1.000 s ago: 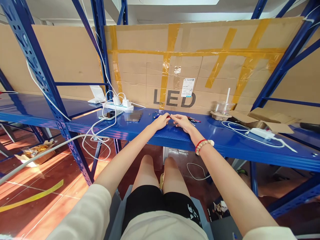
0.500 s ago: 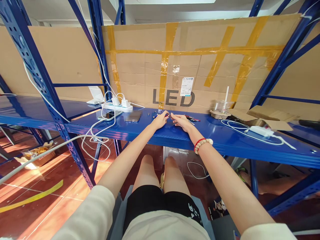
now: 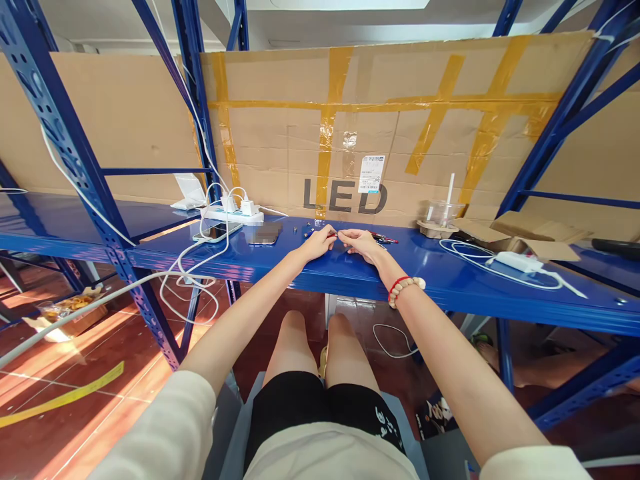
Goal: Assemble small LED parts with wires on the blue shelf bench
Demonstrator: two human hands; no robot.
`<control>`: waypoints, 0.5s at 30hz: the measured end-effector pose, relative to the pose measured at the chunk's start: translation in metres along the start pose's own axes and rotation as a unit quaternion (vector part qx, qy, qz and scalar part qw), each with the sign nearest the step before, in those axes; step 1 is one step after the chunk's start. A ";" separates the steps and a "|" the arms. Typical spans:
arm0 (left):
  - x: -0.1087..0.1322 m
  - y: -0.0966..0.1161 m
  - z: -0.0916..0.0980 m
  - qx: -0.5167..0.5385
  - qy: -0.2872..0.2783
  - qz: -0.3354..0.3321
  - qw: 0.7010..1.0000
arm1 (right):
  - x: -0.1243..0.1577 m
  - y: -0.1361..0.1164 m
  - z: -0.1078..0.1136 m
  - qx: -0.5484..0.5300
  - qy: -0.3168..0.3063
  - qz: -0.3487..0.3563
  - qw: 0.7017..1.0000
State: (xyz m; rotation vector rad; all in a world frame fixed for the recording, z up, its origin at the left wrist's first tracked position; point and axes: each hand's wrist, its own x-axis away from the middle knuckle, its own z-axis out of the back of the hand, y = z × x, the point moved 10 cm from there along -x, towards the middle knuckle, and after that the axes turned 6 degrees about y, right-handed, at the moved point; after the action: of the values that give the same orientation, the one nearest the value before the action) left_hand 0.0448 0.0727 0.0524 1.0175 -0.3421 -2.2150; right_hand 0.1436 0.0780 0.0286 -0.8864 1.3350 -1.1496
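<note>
My left hand (image 3: pixel 320 243) is closed in a pinch just above the blue shelf (image 3: pixel 280 261), holding a small, slim red piece (image 3: pixel 333 235) that is mostly covered by the fingers. Facing it, my right hand (image 3: pixel 359 243) has its fingertips closed at the other end of this piece. The hands almost touch there. Just beyond the right hand lies a little pile of slim red and black pen-like sticks (image 3: pixel 385 238). Several tiny blue and metallic parts (image 3: pixel 308 231) are scattered behind the left hand.
Left on the shelf are a white power strip (image 3: pixel 233 213) with cables, a phone (image 3: pixel 217 232) and a dark flat item (image 3: pixel 265 233). To the right are a plastic cup with a straw (image 3: pixel 440 212), a white cable (image 3: pixel 500 264) and opened cardboard (image 3: pixel 525 230). Blue uprights (image 3: pixel 75 127) flank me.
My fingertips have come together, with the right hand now closed at the red piece in my left. The view has shifted slightly; the things on the shelf lie as before.
</note>
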 end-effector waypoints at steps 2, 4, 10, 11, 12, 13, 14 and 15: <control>0.001 0.003 0.001 0.003 -0.001 -0.012 1.000 | 0.001 -0.001 0.000 0.002 -0.001 -0.001 1.000; 0.001 0.006 0.002 0.004 0.001 -0.024 1.000 | 0.002 -0.002 0.001 0.003 -0.001 0.002 1.000; 0.001 0.011 0.007 0.002 0.019 -0.057 0.998 | 0.002 -0.001 0.000 0.011 -0.006 0.002 1.000; 0.001 0.012 0.008 0.002 0.019 -0.060 0.998 | 0.001 0.000 0.000 0.012 -0.005 0.000 1.000; 0.002 0.012 0.008 0.001 0.018 -0.061 0.998 | 0.001 0.000 0.000 0.014 -0.004 -0.003 1.000; 0.002 0.013 0.008 -0.001 0.018 -0.061 0.998 | 0.001 0.001 0.000 0.017 -0.002 -0.005 1.000; 0.002 0.013 0.008 -0.006 0.017 -0.060 0.998 | 0.001 0.001 0.000 0.022 -0.001 -0.008 1.000; 0.002 0.013 0.007 -0.014 0.017 -0.058 0.998 | 0.001 0.001 0.000 0.027 0.002 -0.013 1.000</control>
State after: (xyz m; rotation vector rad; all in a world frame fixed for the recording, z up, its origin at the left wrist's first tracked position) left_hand 0.0445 0.0613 0.0626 1.0821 -0.2428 -2.2961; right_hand 0.1437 0.0772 0.0271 -0.8640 1.2931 -1.2033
